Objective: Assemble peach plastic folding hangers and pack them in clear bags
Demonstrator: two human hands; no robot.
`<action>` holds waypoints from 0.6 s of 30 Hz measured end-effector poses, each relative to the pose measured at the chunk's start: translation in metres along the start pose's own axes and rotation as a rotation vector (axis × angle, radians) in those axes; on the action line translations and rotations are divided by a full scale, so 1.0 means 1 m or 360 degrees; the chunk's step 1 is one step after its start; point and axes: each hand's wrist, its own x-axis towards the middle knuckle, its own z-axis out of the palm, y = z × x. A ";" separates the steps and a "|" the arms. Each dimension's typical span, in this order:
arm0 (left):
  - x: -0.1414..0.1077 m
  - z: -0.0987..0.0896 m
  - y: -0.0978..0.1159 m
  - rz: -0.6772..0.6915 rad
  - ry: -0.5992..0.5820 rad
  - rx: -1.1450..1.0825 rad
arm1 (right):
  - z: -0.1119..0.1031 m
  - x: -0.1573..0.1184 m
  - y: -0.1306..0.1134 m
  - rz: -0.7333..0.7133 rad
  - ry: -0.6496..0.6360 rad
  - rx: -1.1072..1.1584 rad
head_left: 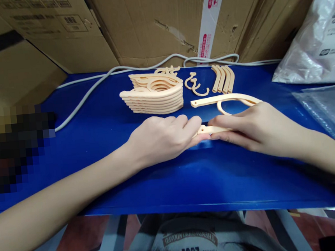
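Note:
Both of my hands meet over the front middle of the blue table. My right hand (252,128) is closed around a cream plastic folding hanger (222,99), whose upper arm and curved hook stick out above the fingers. My left hand (168,137) is closed too, pinching the end of the hanger's lower arm, where a small round joint shows between the hands. The fingers hide what else they grip. Behind the left hand, a neat stack of folded cream hangers (153,99) stands on the table.
On the blue table (161,184) lie loose hooks (197,87) and several curved arm pieces (223,78), with more small pieces behind the stack. A white cable (91,91) runs along the back. Cardboard boxes (152,21) stand behind; plastic bags (315,46) lie at right.

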 end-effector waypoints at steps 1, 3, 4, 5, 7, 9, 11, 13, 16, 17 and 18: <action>0.000 0.000 0.000 0.0011 0.0015 0.0000 | 0.000 0.000 0.000 0.0008 -0.0013 0.0020; 0.000 0.001 0.000 0.0028 0.0044 0.0008 | 0.000 0.000 0.001 0.0024 -0.0058 0.0068; 0.000 0.001 0.001 0.0033 0.0062 0.0016 | -0.001 0.000 0.001 0.0030 -0.0079 0.0092; 0.000 0.001 0.001 0.0035 0.0078 0.0025 | -0.001 0.000 0.001 0.0037 -0.0096 0.0113; 0.000 0.001 0.000 0.0037 0.0099 0.0039 | -0.002 0.001 0.000 0.0059 -0.0108 0.0135; 0.000 0.000 0.000 0.0046 0.0101 0.0041 | -0.004 0.001 -0.001 0.0079 -0.0099 0.0159; 0.000 -0.001 0.000 0.0057 0.0107 0.0040 | -0.006 0.001 -0.002 0.0087 -0.0101 0.0212; 0.000 -0.001 0.000 0.0069 0.0119 0.0028 | -0.008 0.001 -0.003 0.0085 -0.0105 0.0267; 0.000 -0.001 0.000 0.0052 0.0091 -0.0009 | -0.008 0.001 -0.003 0.0086 -0.0128 0.0313; 0.000 -0.001 0.000 0.0042 0.0065 -0.0028 | -0.008 0.001 -0.003 0.0083 -0.0135 0.0327; 0.000 -0.001 0.000 0.0029 0.0041 -0.0047 | -0.008 0.001 -0.002 0.0078 -0.0144 0.0341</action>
